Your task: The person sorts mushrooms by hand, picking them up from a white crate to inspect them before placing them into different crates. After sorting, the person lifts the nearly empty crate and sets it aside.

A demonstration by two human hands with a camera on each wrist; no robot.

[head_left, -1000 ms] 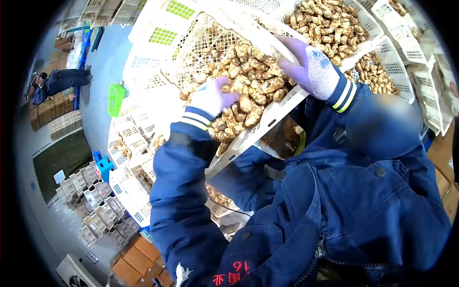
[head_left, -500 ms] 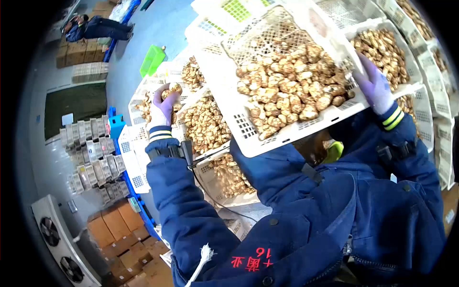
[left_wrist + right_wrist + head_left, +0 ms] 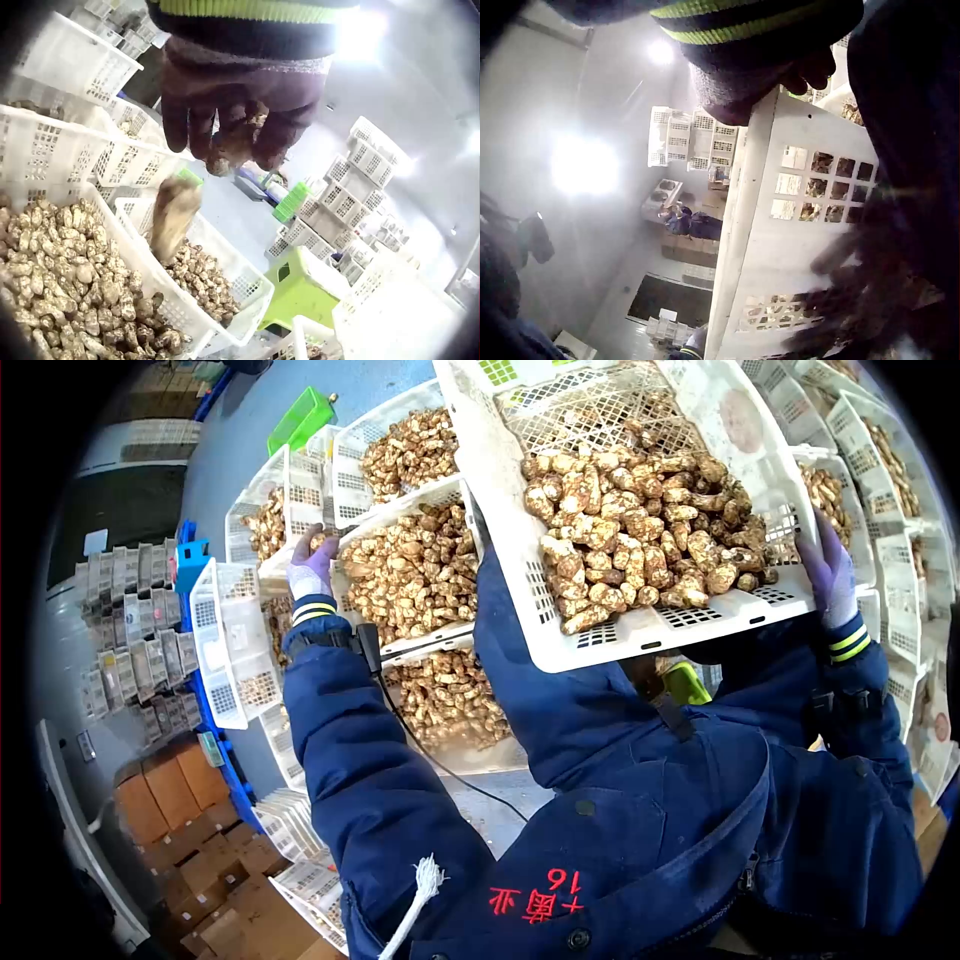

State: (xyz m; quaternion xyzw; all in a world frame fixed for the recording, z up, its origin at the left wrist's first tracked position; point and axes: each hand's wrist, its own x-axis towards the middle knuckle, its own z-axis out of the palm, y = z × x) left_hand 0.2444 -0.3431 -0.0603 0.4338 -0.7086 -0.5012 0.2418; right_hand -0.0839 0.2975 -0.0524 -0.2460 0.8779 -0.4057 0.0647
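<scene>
Currently, left grip (image 3: 311, 573) at frame left holds brown piece (image 3: 229, 154) inside it; right grip (image 3: 832, 575), frame right, clasps crate (image 3: 620, 651).

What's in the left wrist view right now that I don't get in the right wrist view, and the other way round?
Only the left wrist view shows the left hand close up, with a brown piece between its fingers and a blurred piece lower down, apart from them.

Only the right wrist view shows the right hand holding the rim of a white crate, and clearly shows a person in dark clothes in the background.

Both show stacked crates, a bright light and a yellow-green trimmed cuff.
</scene>
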